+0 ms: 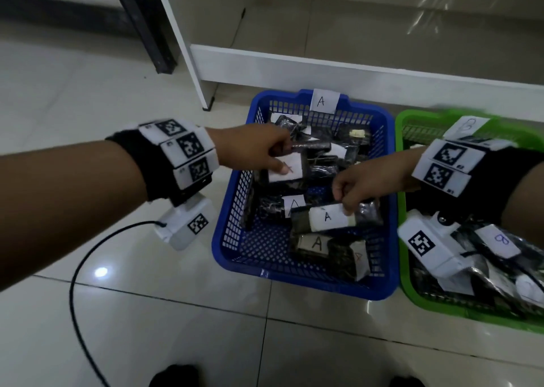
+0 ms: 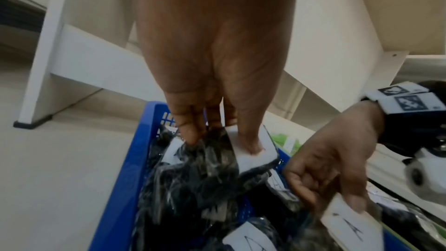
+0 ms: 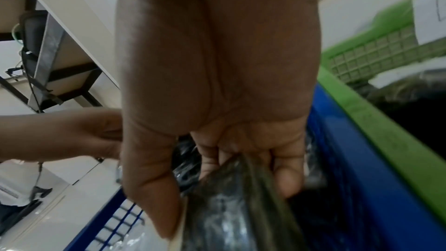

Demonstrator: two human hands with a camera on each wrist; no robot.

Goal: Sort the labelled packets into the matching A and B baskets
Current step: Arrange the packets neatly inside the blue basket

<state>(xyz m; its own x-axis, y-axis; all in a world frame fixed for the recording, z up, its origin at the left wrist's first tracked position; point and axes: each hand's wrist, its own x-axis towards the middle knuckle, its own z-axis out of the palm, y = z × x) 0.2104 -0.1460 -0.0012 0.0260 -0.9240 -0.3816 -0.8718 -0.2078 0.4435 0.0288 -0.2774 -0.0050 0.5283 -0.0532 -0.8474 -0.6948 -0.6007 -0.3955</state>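
A blue basket (image 1: 294,286) tagged A (image 1: 323,101) holds several dark packets with white A labels. Beside it on the right stands a green basket (image 1: 418,298) tagged B (image 1: 468,124), with B packets (image 1: 500,241) inside. My left hand (image 1: 281,160) pinches an A packet (image 1: 290,167) over the blue basket's far left; its thumb lies on the white label (image 2: 251,159). My right hand (image 1: 344,204) pinches another A packet (image 1: 326,217) by its edge over the basket's middle. In the right wrist view the thumb and fingers (image 3: 289,182) clamp that dark packet (image 3: 241,226).
Both baskets sit on a glossy tiled floor. A white shelf frame (image 1: 323,65) runs just behind them, with a black post (image 1: 147,24) further left. A black cable (image 1: 79,269) loops over the floor under my left arm. Dark shoe tips (image 1: 173,376) show at the bottom edge.
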